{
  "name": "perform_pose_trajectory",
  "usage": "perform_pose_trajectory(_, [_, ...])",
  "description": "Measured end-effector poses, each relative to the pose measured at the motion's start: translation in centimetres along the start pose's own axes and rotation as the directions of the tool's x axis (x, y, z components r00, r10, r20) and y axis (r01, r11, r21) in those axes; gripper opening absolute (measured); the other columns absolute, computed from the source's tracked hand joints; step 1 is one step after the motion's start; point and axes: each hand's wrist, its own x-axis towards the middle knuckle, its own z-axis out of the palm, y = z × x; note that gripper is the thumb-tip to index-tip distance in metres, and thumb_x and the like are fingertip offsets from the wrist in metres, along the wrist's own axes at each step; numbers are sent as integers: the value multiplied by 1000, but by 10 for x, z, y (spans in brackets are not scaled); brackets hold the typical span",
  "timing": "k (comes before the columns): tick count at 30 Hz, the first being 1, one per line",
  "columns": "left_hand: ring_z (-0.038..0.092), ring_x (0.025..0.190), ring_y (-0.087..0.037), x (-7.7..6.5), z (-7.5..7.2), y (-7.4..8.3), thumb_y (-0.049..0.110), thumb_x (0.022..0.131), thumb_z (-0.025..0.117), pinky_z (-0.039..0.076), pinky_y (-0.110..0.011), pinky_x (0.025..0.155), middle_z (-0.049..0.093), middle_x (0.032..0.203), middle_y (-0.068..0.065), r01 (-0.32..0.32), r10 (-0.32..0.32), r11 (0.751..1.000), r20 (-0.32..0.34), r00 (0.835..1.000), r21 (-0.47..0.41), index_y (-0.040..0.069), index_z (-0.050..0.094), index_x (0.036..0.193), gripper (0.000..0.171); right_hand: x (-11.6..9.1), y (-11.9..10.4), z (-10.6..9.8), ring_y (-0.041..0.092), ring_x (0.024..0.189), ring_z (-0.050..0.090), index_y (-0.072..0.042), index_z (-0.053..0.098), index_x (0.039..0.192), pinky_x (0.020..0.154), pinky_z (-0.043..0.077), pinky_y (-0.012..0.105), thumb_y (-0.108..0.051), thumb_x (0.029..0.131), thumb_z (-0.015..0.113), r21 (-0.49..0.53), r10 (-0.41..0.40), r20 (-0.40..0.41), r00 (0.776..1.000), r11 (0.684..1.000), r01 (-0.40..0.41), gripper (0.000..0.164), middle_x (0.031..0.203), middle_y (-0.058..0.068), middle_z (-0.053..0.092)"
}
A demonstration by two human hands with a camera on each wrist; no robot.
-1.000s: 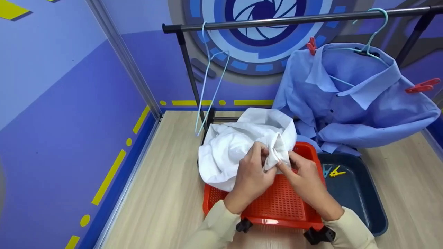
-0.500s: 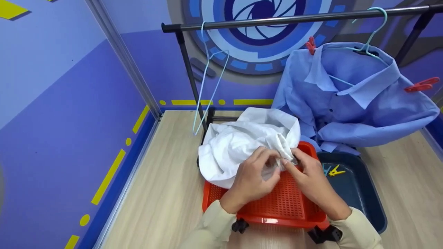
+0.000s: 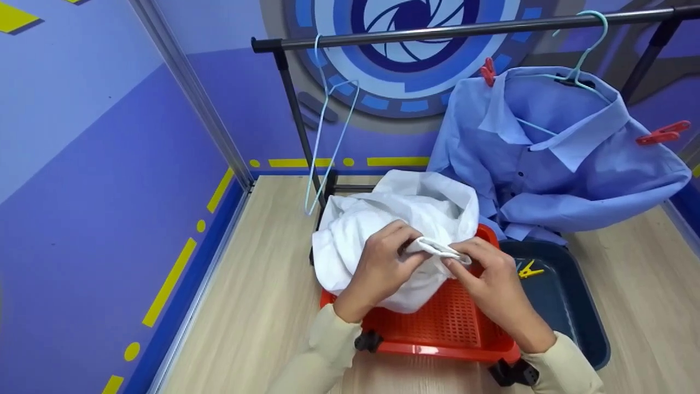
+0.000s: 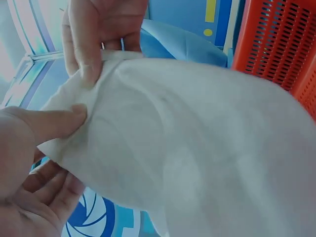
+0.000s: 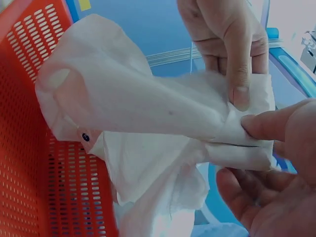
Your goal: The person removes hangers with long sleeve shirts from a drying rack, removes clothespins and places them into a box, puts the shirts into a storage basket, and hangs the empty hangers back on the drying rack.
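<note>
A white shirt (image 3: 355,224) lies bunched over the red basket (image 3: 456,323), part of it hanging down inside. Its folded sleeve end (image 3: 432,248) is stretched between both hands. On the left side of that edge my left hand (image 3: 380,271) pinches the cloth between thumb and fingers. The right hand (image 3: 495,276) pinches the other side in the same way. Seen from the right wrist, the cuff (image 5: 247,153) lies folded in layers between the two thumbs, and a dark button (image 5: 85,137) shows lower on the shirt.
A black rail (image 3: 437,35) spans the back, bearing a bare hanger (image 3: 333,131) and a blue shirt (image 3: 547,164) with red clothespins (image 3: 663,133) at its shoulders. Right of the basket stands a dark tray (image 3: 569,306) with a yellow clothespin (image 3: 529,270).
The left hand came off the sleeve end, then took hold of it again. The edge has turned from upright to nearly level, and more white cloth hangs over the basket.
</note>
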Motion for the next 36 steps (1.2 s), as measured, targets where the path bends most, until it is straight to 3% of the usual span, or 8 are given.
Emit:
perform_pose_trajectory(4, [52,65,-9,-4,7,5,12,81,74,38,-11,61,55,76,1,-1,3,1000,-92,996,14,11,60,83,14,0,0,2,6,65,52,-16,70,91,58,46,15,-17,83,77,-80,111,-25,993,990,-113,11,78,-8,61])
perform_pose_trajectory(7, [52,63,-7,-9,16,11,9,78,74,39,-9,58,55,74,0,15,-10,999,-163,987,30,10,56,84,20,-1,-1,4,8,60,56,-16,70,90,57,49,17,-22,85,75,-47,198,-1,980,979,-198,9,72,-6,62])
perform_pose_trajectory(13, [58,69,-5,-21,35,20,7,77,71,48,-12,62,55,77,0,54,-51,998,-224,973,8,11,52,85,22,-5,-6,11,6,73,66,-12,71,104,69,54,15,-18,92,65,59,290,57,955,954,-293,15,90,0,73])
perform_pose_trajectory(20, [62,93,-5,-28,32,20,10,83,70,50,-14,83,60,100,-1,3,-10,995,-64,998,-102,9,57,105,25,-5,-8,11,6,78,68,-9,67,113,72,52,14,-20,88,71,78,289,73,955,953,-294,28,94,5,73])
perform_pose_trajectory(25, [61,104,-8,-28,26,9,9,84,73,49,-15,90,58,115,-2,-5,7,983,10,1000,-185,9,58,116,36,-3,-5,6,7,82,69,-5,65,115,73,52,13,-12,91,66,107,272,82,959,954,-279,25,100,9,72])
perform_pose_trajectory(29, [53,119,-14,-24,22,1,15,78,80,46,-27,101,51,131,-3,24,-24,997,10,1000,-72,14,52,129,59,-4,-6,5,3,81,64,-5,66,113,71,50,10,-1,92,60,103,222,53,974,968,-227,22,101,8,71])
perform_pose_trajectory(33, [42,135,-16,-22,22,-7,24,72,83,43,-39,100,39,149,-1,61,-67,996,81,995,71,23,38,145,86,-6,-8,5,4,71,56,-9,66,108,64,47,14,7,88,55,90,99,40,994,991,-103,28,88,-2,65])
perform_pose_trajectory(36, [36,140,-17,-22,25,-13,31,70,84,43,-42,98,31,155,-2,59,-80,987,137,987,151,27,28,151,98,-8,-10,6,6,75,55,-13,66,106,67,46,15,12,85,52,111,6,55,998,994,-12,36,90,-6,63])
